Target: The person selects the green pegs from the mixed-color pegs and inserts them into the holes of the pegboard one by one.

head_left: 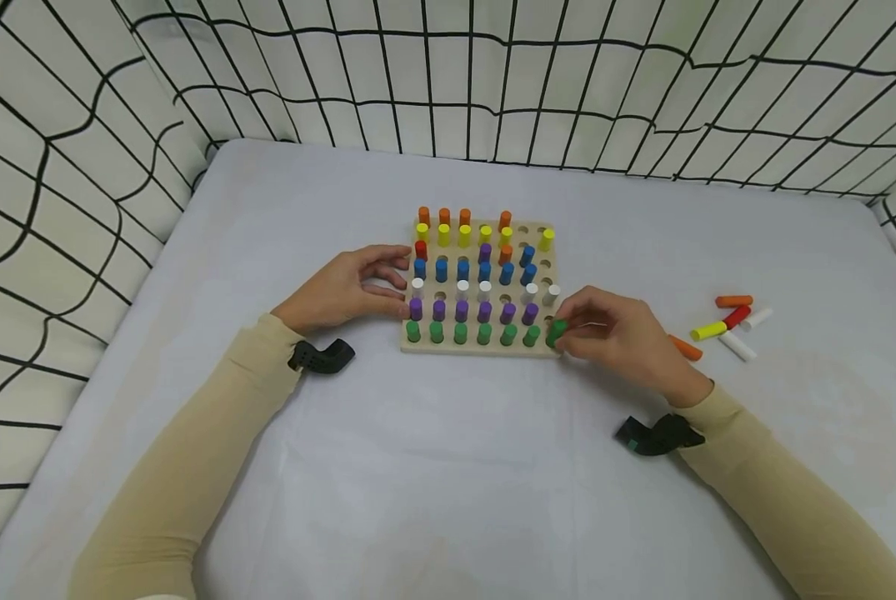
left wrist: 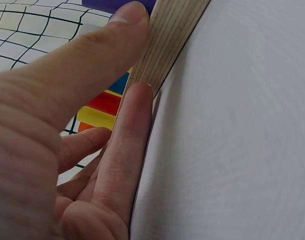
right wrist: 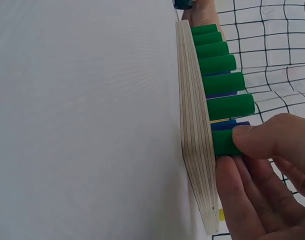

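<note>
A wooden pegboard lies on the table, bearing rows of orange, yellow, blue, white, purple and green pegs; a red peg stands on its left side. My left hand is at the board's left edge; in the left wrist view, thumb and index fingertips touch the edge, below a purple peg. My right hand pinches a green peg between thumb and fingers at the near right corner. In the right wrist view that green peg meets the board's face; how deep it sits is hidden.
Loose pegs lie on the white cloth right of my right hand: a yellow peg, a red peg, an orange peg and several others. Black wire grid panels border the table at the back and left.
</note>
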A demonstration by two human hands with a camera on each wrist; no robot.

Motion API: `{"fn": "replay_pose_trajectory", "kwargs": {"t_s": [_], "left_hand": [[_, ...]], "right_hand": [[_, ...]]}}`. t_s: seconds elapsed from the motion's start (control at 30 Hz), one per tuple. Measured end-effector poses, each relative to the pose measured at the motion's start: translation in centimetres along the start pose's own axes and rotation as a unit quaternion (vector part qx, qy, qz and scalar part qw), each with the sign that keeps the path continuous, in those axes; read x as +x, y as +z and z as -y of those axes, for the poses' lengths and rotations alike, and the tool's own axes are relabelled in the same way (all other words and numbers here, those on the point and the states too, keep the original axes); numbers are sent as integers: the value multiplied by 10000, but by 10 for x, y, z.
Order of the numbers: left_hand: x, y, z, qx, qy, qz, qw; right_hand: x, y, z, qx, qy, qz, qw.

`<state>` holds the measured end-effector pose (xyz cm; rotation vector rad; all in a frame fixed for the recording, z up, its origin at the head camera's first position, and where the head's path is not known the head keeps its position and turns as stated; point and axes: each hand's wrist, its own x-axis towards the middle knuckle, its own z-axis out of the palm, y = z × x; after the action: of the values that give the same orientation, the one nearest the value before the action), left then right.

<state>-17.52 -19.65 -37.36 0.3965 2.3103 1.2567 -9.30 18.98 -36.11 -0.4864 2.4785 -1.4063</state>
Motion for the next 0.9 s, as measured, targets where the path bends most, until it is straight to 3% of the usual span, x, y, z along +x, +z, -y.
{"fn": "replay_pose_trajectory", "kwargs": {"t_s": [0.4, 0.63, 0.8, 0.9], "left_hand": [[0, 9, 13, -124, -70, 9, 9999], [-1, 14, 17, -220, -4, 87, 9997], [-2, 14, 16, -222, 7, 268, 9994], [-6, 9, 14, -40, -27, 239, 9997]], "right_hand": [[-2, 8, -12, -256, -271, 53, 9993], [-7, 6, -16, -238, -187, 58, 9995], [-13, -3, -15, -440, -532, -308, 9971], [-19, -18, -13, -715, -514, -726, 9935]]}}
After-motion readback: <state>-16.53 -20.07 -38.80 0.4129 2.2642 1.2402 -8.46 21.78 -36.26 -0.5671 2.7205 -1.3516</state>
